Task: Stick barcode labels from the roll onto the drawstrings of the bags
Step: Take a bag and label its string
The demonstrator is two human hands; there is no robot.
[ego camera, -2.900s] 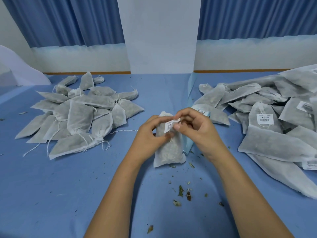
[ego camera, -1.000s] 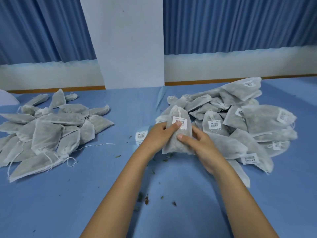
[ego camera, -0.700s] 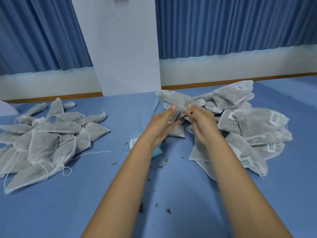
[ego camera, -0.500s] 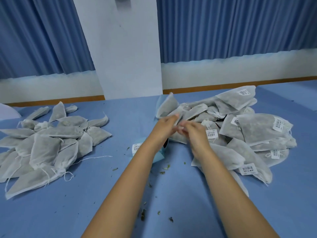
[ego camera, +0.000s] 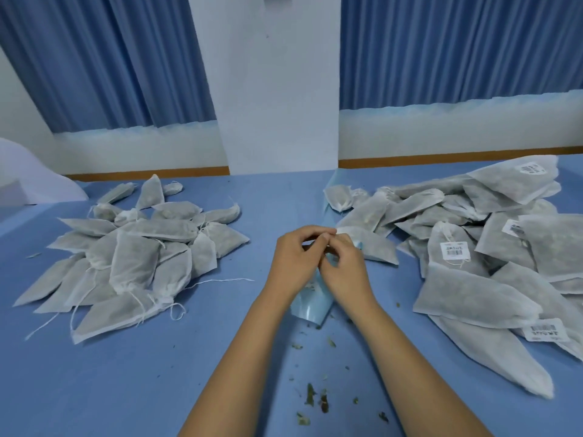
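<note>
The pale blue backing strip (ego camera: pixel 312 305) of the label roll lies at the centre of the frame. Its long axis runs from the far table edge toward the viewer, and its near end curls up just below the wrists. Both hands meet over it. The left hand (ego camera: pixel 293 263) and the right hand (ego camera: pixel 347 272) have their fingers curled and their fingertips together, pinching at the strip. A sliver of white shows between the fingers. It is probably a label being peeled, but the fingers hide whether it has come free.

Once a label is off, the next move needs a bag. The pile of unlabelled bags (ego camera: pixel 135 260) lies in the left half of the frame, well apart from the strip and on the left hand's side. Its drawstrings trail toward the lower edge, and one loose drawstring (ego camera: pixel 220 281) stretches out toward the hands. Nothing lies between the hands and that string.

The pile of labelled bags (ego camera: pixel 479 298) fills the right side, and one of its bags nearly touches the right hand. A barcode label (ego camera: pixel 454 250) hangs on one of them.

Dry herb crumbs (ego camera: pixel 315 398) speckle the blue table (ego camera: pixel 126 389) between the forearms. Blue curtains (ego camera: pixel 110 58) and a white pillar (ego camera: pixel 277 89) stand behind.
</note>
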